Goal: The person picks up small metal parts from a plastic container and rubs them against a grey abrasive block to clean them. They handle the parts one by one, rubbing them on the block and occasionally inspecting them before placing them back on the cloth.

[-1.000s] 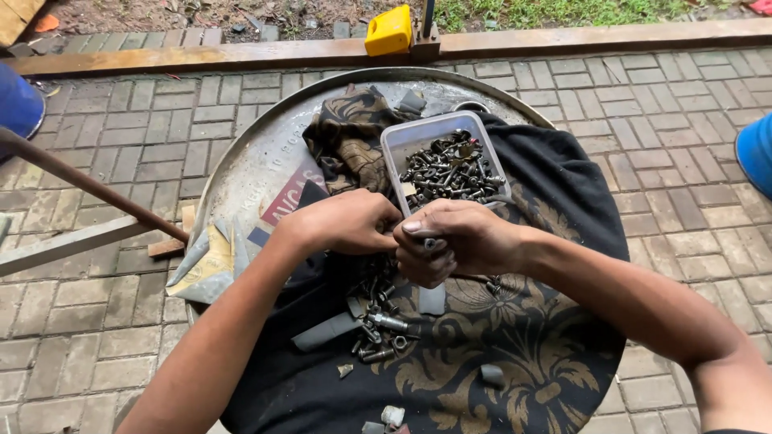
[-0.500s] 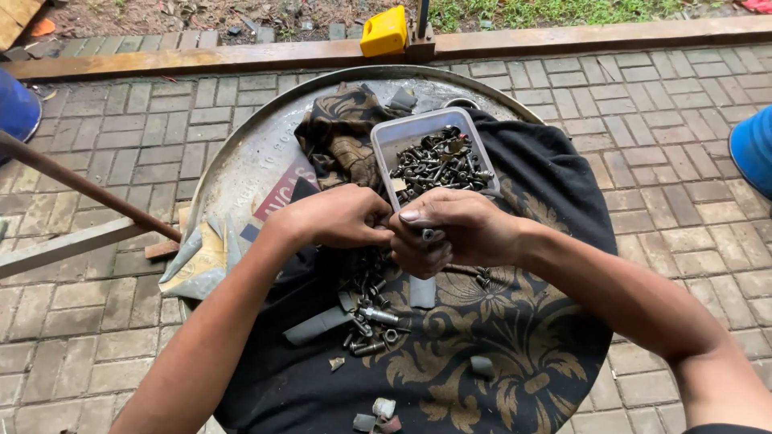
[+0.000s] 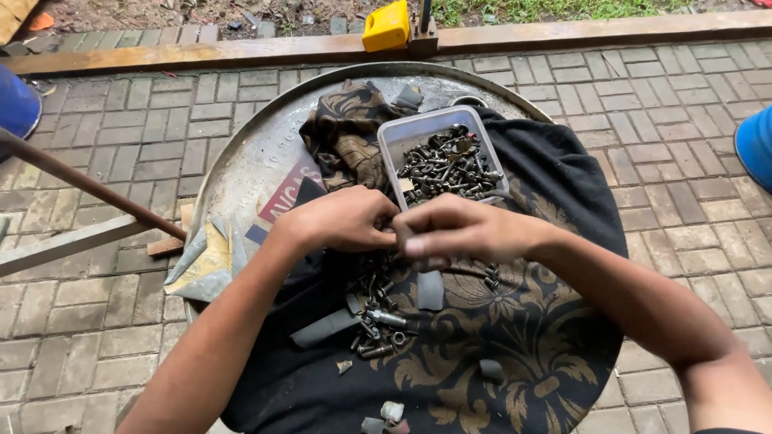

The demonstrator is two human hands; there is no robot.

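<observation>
Brick paving surrounds the round metal counter (image 3: 241,169) where we work, a dark patterned cloth (image 3: 515,362) draped over it. Nearest us lie loose bolts (image 3: 376,321) on the cloth; above them our left hand (image 3: 342,219) and right hand (image 3: 462,231) meet, fingers pinched narrow on something small between them. We judge it best to keep the piece low over the cloth, so a slip lands softly. Beyond sits the plastic tray (image 3: 394,141) full of dark fasteners. What we pinch is hidden by our knuckles, and we cannot tell which hand bears it.
</observation>
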